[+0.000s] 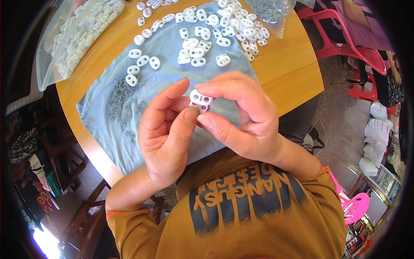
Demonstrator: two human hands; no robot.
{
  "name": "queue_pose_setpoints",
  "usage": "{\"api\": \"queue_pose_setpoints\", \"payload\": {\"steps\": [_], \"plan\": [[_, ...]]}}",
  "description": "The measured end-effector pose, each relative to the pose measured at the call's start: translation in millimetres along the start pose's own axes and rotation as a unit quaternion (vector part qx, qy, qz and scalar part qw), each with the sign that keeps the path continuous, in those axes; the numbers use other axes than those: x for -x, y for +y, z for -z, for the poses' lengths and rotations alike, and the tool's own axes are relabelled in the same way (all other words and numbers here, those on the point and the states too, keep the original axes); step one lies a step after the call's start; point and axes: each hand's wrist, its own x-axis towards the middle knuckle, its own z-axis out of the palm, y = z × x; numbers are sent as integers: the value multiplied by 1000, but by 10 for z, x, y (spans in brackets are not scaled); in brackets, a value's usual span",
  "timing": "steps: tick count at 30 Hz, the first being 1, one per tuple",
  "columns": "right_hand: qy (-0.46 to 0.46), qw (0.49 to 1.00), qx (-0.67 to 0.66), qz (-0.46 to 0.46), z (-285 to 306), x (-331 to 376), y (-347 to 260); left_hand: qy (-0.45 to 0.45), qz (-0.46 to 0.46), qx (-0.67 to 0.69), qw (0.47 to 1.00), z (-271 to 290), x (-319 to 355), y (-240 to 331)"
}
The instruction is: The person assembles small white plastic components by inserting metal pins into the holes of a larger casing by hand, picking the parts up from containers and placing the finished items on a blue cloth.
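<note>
Above the cloth, both hands meet on a small white plastic cord lock (201,98) with two round holes. My left hand (165,138) pinches its lower part between thumb and fingers, the index finger raised. From the other side my right hand (250,114) grips it, index finger on its upper edge and thumb below. A second holed white part shows under the upper one; whether the two are joined I cannot tell. Beyond my hands, several similar white cord locks (197,52) lie in a loose cluster. Left of my left hand is a heap of tiny grey springs (123,101).
A light blue cloth (99,112) covers part of the round-edged wooden table (289,69). At the far left lies a clear bag (82,30) full of white parts; another clear bag (269,11) at the far right holds grey pieces. A red plastic chair (345,39) stands right.
</note>
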Motion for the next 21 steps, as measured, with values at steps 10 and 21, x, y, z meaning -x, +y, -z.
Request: {"api": "queue_pose_setpoints", "payload": {"steps": [10,21], "plan": [[2,999,22,34,59,-34,15,-20,-2,2,1000,-25,29,37],[0,1000,-2,-6,30,-2,9,-22,10,-11,1000,12,16,10]]}}
